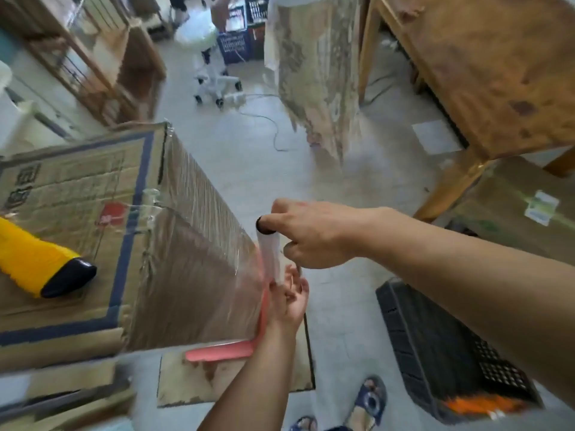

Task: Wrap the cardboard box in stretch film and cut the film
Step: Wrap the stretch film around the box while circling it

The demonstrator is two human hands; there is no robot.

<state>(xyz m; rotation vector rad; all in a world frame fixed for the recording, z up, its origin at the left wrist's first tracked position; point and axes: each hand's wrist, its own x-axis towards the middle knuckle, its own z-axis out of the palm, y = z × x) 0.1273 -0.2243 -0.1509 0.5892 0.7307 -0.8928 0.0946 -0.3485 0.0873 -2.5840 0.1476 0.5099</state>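
A tall cardboard box (77, 213) with a blue printed border stands at the left, its right side covered in clear stretch film (202, 244). I hold the film roll (269, 253) upright beside the box's near right corner. My right hand (311, 234) grips the roll's top end, where the dark core shows. My left hand (289, 300) holds the roll's lower end from below. Film stretches from the roll to the box side. A yellow cutter with a black tip (40, 265) lies on the box top.
A flat cardboard sheet (236, 381) lies on the floor under the box corner. A black plastic crate (448, 346) sits at the right, a wooden table (485, 73) beyond it. My sandalled feet (367, 402) show below. A white rolling stool (211, 79) and a cable lie farther back.
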